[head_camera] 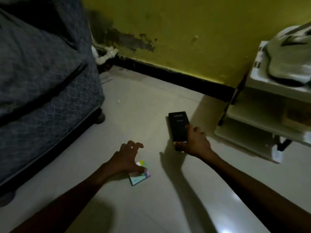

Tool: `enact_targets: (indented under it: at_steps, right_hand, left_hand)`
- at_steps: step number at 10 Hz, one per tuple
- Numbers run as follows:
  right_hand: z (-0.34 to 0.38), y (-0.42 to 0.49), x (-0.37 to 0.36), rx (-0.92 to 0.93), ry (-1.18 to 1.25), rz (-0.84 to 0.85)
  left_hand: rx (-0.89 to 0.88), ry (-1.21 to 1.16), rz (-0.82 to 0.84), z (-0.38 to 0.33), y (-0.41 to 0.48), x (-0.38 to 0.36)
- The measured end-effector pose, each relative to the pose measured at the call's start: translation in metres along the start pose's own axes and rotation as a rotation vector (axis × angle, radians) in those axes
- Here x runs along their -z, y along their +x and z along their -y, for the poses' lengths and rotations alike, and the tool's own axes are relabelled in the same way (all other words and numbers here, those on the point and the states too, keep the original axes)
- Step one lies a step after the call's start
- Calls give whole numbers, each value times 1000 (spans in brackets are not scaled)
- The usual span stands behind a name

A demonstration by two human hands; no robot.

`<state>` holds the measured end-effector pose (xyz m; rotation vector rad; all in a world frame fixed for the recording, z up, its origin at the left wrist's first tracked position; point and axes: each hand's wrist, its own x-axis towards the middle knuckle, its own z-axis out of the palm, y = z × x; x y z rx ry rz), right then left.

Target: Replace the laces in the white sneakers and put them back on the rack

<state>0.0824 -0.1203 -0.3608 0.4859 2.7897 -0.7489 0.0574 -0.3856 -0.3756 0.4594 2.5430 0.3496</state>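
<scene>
The pale floor (143, 101) lies open through the middle, from the near edge of the view to the black skirting (168, 73) at the foot of the yellow wall (185, 31); the widest free strip runs between the two arms and on towards the wall. On the left the floor is closed off by a bed (42, 73) in a blue patterned cover, its long side running diagonally and one dark foot (100, 117) standing at its far corner; a white pipe (107, 54) sits in the wall corner behind it. On the right a white rack (262, 81) with open shelves stands against the wall, its lowest shelf reaching out over the floor. A white sneaker (289, 61) with a dark stripe lies on the rack's top shelf at the right edge of the view, too blurred to show any laces. Two things lie on the floor between bed and rack: a black box (178, 125) just beside the rack's near corner, and a small colourful packet (140, 178) nearer the person, well apart from the box. The right hand (196, 142) grips the near end of the black box, thumb on its end and fingers along its right side. The left hand (124, 158) is spread wide over the packet, fingers bent like a claw above the floor and holding nothing; its thumb rests on the packet's top.
</scene>
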Motion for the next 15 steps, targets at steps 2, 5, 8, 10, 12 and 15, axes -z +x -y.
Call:
enact_targets:
  at_steps: [2,5,8,10,12,15]
  right_hand:
    - [3,51,-49,-183,-123,-18]
    - [1,64,-49,-170,-5,-49]
    - [73,-11,102,-49,74,-73]
    - [153,-71,276,-128,156,-101]
    - [236,-133,484,-289,198,-184]
    - [271,-182,727,-433,207,-433]
  left_hand:
    - [23,100,-51,31,3,-68]
    - [-105,91,-182,8,7,-55]
    - [-12,-26,-108,-53,-32,109]
    - [-67,-27,-73,-142,-87,289]
    - [-156,1,-89,-253,-150,493]
    - [-286,-23,-93,-424,-177,700]
